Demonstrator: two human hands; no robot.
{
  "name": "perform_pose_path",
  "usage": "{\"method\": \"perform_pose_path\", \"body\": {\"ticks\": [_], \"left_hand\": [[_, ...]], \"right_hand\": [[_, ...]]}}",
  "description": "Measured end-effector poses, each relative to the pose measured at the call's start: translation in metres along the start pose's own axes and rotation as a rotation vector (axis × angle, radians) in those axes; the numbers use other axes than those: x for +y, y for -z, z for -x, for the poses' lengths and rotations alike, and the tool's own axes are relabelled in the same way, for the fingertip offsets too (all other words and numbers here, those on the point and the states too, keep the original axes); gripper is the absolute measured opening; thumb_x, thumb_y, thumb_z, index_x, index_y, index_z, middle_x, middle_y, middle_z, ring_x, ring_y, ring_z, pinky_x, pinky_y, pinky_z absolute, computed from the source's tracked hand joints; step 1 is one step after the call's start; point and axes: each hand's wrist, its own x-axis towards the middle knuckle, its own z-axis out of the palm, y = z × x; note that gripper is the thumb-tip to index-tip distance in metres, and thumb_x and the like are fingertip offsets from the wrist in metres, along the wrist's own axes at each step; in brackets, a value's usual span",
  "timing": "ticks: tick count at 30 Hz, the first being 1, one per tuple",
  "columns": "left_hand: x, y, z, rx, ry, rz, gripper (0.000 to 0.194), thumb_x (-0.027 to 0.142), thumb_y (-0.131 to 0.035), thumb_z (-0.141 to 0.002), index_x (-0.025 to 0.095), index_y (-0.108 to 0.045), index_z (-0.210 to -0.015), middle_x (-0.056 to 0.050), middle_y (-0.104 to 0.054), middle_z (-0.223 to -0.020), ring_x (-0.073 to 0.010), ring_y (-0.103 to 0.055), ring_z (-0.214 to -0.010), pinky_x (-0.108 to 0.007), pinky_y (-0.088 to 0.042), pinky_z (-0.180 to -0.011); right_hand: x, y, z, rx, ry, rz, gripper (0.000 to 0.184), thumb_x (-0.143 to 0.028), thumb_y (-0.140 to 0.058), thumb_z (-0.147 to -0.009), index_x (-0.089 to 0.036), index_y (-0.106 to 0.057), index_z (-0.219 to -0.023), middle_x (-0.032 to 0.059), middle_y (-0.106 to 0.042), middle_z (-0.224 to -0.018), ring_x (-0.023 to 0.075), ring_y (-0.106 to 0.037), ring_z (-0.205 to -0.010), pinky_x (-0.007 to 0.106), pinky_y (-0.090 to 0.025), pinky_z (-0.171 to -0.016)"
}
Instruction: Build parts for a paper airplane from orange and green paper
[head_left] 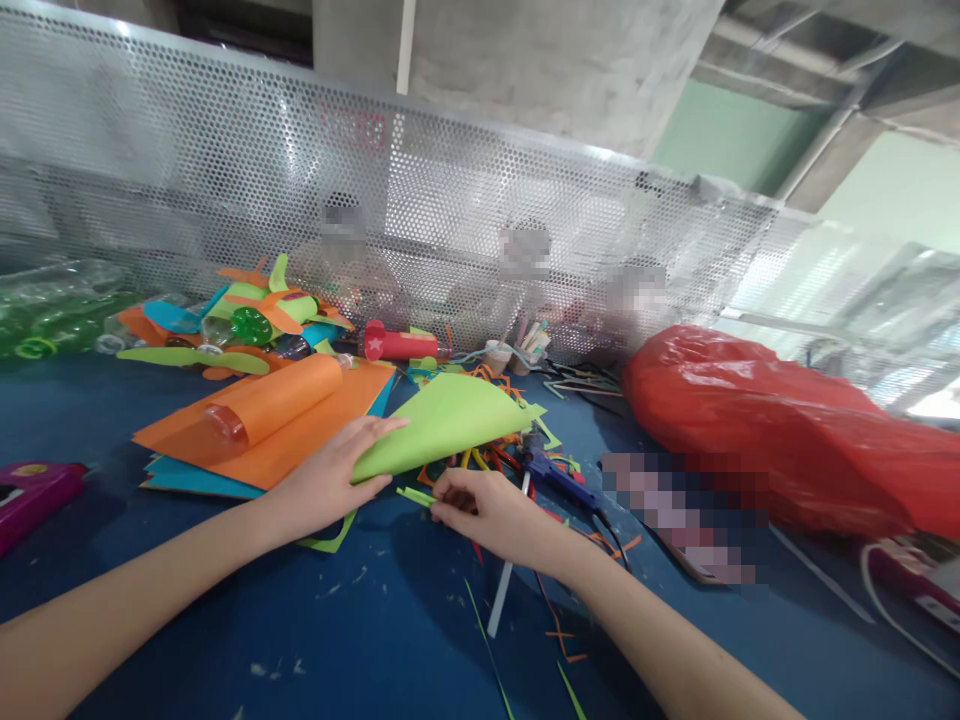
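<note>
My left hand [341, 462] grips the near edge of a curled sheet of light green paper [450, 420], thumb below and fingers on top. Close beside it, my right hand [476, 505] pinches a small green paper strip [415, 496] between thumb and fingers. A blue glue gun [561, 478] lies just past the right hand, a whitish glue stick [501, 595] poking out below it. To the left, an orange-wrapped plastic bottle [289, 400] rests on stacked orange and blue sheets [176, 435].
Paper-covered bottles with propellers [262, 305] and green plastic bottles [64, 305] crowd the back left. A large red plastic bag [780, 430] fills the right. Orange and green scraps [566, 655] litter the blue table [337, 640]. A perforated metal screen [480, 190] stands behind; a purple tool [37, 500] is at left.
</note>
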Motion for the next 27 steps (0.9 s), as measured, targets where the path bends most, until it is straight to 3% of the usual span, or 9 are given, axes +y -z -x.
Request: {"method": "perform_pose_path", "body": {"ticks": [5, 12, 17, 20, 24, 27], "left_hand": [[0.001, 0.006, -0.007, 0.1, 0.15, 0.296, 0.056, 0.029, -0.057, -0.082, 0.029, -0.036, -0.134, -0.007, -0.053, -0.129, -0.0265, -0.05, -0.122, -0.043, -0.047, -0.096], [-0.019, 0.015, -0.021, 0.465, 0.425, 0.603, 0.058, 0.033, -0.059, -0.082, 0.031, -0.033, -0.134, -0.009, -0.054, -0.129, -0.0274, -0.058, -0.113, -0.043, -0.056, -0.086], [-0.026, 0.013, -0.027, 0.517, 0.528, 0.769, 0.05, 0.03, -0.056, -0.084, 0.033, -0.03, -0.126, -0.01, -0.042, -0.14, -0.0237, -0.062, -0.108, -0.037, -0.061, -0.074], [-0.03, 0.011, -0.028, 0.468, 0.523, 0.644, 0.044, 0.031, -0.057, -0.083, 0.03, -0.035, -0.121, -0.011, -0.052, -0.129, -0.023, -0.067, -0.097, -0.037, -0.061, -0.068], [-0.039, 0.011, -0.027, 0.27, 0.455, 0.157, 0.036, 0.036, -0.054, -0.082, 0.023, -0.049, -0.115, -0.007, -0.068, -0.096, -0.0227, -0.07, -0.071, -0.036, -0.058, -0.06], [-0.044, 0.015, -0.027, 0.23, 0.387, 0.003, 0.035, 0.034, -0.056, -0.078, 0.022, -0.06, -0.111, -0.007, -0.068, -0.102, -0.0256, -0.069, -0.077, -0.04, -0.055, -0.071]], "right_hand": [[0.002, 0.0, 0.0, -0.008, 0.02, 0.008, 0.009, -0.028, -0.055, -0.085, -0.02, -0.059, -0.082, 0.0004, -0.065, -0.074, 0.0136, -0.06, -0.066, 0.024, -0.046, -0.062], [-0.001, 0.001, 0.002, -0.008, 0.021, 0.015, 0.009, -0.028, -0.055, -0.085, -0.02, -0.059, -0.083, -0.0003, -0.064, -0.072, 0.013, -0.06, -0.065, 0.023, -0.045, -0.061], [-0.003, 0.003, 0.003, -0.02, 0.026, 0.03, 0.007, -0.026, -0.055, -0.085, -0.02, -0.058, -0.083, 0.0001, -0.064, -0.074, 0.0128, -0.059, -0.066, 0.022, -0.044, -0.06], [-0.002, 0.003, 0.003, -0.016, 0.04, 0.045, 0.007, -0.026, -0.055, -0.085, -0.02, -0.058, -0.084, -0.0003, -0.063, -0.074, 0.0127, -0.059, -0.066, 0.022, -0.044, -0.061], [-0.001, 0.002, 0.003, -0.008, 0.05, 0.058, 0.007, -0.026, -0.055, -0.085, -0.02, -0.058, -0.084, -0.0004, -0.062, -0.074, 0.0128, -0.058, -0.066, 0.022, -0.044, -0.061], [0.0, 0.003, 0.004, -0.009, 0.055, 0.055, 0.007, -0.025, -0.055, -0.085, -0.019, -0.058, -0.083, 0.0, -0.063, -0.074, 0.0127, -0.059, -0.067, 0.022, -0.044, -0.061]]}}
